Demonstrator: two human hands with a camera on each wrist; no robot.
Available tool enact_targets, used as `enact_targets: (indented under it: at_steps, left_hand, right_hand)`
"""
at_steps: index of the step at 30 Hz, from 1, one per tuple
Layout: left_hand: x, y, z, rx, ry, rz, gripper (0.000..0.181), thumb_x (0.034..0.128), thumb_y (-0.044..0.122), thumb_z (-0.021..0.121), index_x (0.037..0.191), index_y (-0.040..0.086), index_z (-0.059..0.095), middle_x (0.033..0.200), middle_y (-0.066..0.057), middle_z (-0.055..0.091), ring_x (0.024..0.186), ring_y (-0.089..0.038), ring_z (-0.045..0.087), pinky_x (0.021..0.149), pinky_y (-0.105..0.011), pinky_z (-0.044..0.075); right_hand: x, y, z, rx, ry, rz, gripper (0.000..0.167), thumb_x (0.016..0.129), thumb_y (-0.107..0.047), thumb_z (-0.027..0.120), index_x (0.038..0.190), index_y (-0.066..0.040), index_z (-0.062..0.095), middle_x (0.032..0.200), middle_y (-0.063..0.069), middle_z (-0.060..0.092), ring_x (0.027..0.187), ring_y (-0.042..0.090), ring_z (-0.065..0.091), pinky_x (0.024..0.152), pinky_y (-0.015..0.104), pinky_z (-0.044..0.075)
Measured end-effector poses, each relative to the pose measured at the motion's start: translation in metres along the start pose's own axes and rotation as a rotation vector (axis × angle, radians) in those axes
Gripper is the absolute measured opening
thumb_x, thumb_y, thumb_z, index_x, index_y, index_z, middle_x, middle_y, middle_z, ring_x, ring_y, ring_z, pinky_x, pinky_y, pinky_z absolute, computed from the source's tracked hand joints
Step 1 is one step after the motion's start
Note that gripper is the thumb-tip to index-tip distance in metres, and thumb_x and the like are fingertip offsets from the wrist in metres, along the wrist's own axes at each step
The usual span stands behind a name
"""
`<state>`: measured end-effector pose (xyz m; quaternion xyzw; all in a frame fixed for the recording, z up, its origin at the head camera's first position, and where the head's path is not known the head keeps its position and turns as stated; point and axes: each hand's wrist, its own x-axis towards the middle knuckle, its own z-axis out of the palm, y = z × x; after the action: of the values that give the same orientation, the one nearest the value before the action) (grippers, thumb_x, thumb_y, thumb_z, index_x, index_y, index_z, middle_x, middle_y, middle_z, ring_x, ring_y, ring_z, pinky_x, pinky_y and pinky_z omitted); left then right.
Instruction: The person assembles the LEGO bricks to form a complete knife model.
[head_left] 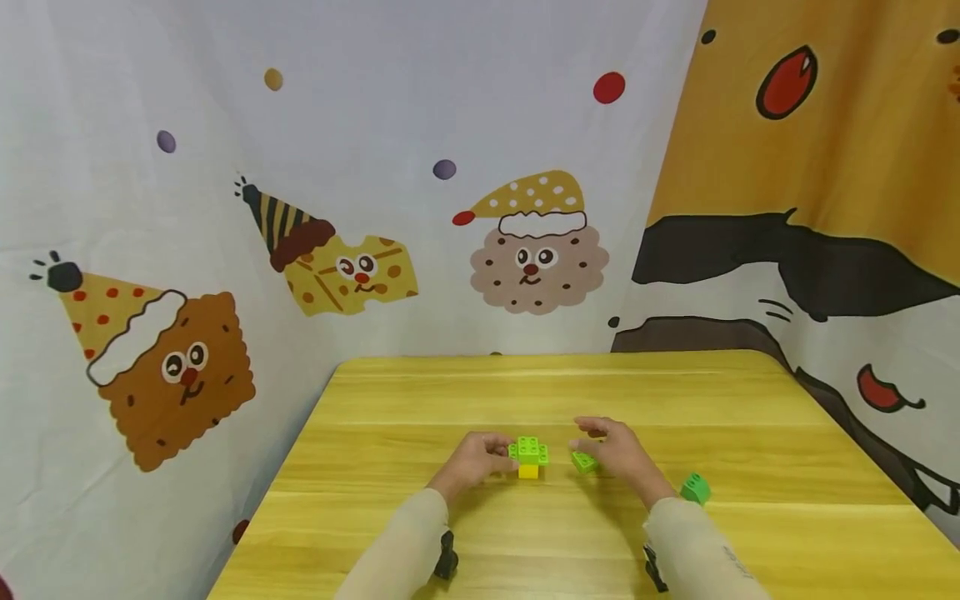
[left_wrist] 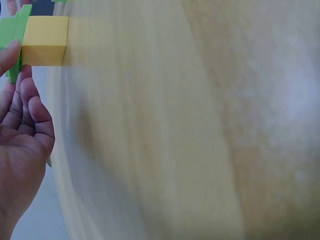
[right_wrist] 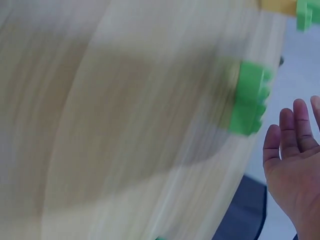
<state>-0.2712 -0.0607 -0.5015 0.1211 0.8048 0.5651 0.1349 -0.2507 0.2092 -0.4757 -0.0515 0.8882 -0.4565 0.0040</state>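
Observation:
A small stack of building bricks [head_left: 528,451] stands on the table, with a yellow brick [left_wrist: 46,40] at its base, a wider light green piece across it and a light green brick on top. My left hand [head_left: 478,457] pinches the left end of the green piece, thumb in front and fingers behind. To the right lies a loose light green brick [right_wrist: 247,98], studs up. Just above and beside it hovers my right hand [head_left: 613,447], fingers apart and lightly bent, holding nothing. In the head view that hand partly covers the loose brick.
A darker green brick [head_left: 695,488] with a sloped side lies to the right, near my right forearm. The wooden table [head_left: 420,400] reaches back to a curtain [head_left: 420,100] printed with cartoon figures. Dark wrist straps [head_left: 446,557] show at both sleeves.

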Motion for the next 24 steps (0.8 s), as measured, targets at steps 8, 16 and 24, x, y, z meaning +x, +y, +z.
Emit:
enact_targets:
  at_steps: [8, 16, 24]
  left_hand:
    - [0.003, 0.002, -0.005, 0.019, 0.02, -0.02, 0.035, 0.0836, 0.015, 0.081, 0.116, 0.007, 0.071, 0.094, -0.003, 0.064, 0.085, -0.018, 0.057, 0.069, -0.03, 0.046]
    - [0.003, 0.001, -0.005, 0.038, 0.018, -0.021, 0.036, 0.0837, 0.018, 0.081, 0.117, 0.008, 0.071, 0.094, -0.002, 0.064, 0.086, -0.017, 0.057, 0.069, -0.03, 0.047]
    - [-0.001, 0.003, -0.001, 0.03, 0.014, -0.017, 0.037, 0.0834, 0.014, 0.081, 0.118, 0.006, 0.071, 0.094, -0.003, 0.064, 0.084, -0.017, 0.057, 0.066, -0.027, 0.046]
  right_hand:
    - [-0.006, 0.022, -0.021, -0.045, -0.01, 0.021, 0.049, 0.096, -0.016, 0.067, 0.14, 0.001, 0.054, 0.139, 0.023, 0.053, 0.127, 0.044, 0.047, 0.098, 0.056, 0.042]
    - [-0.004, 0.036, -0.021, -0.011, -0.051, 0.075, 0.053, 0.094, -0.008, 0.068, 0.142, 0.005, 0.049, 0.142, 0.028, 0.048, 0.13, 0.047, 0.045, 0.102, 0.055, 0.04]
    - [-0.006, 0.04, -0.019, -0.056, -0.08, 0.071, 0.053, 0.09, -0.002, 0.07, 0.139, 0.008, 0.051, 0.139, 0.031, 0.048, 0.129, 0.048, 0.044, 0.103, 0.056, 0.039]
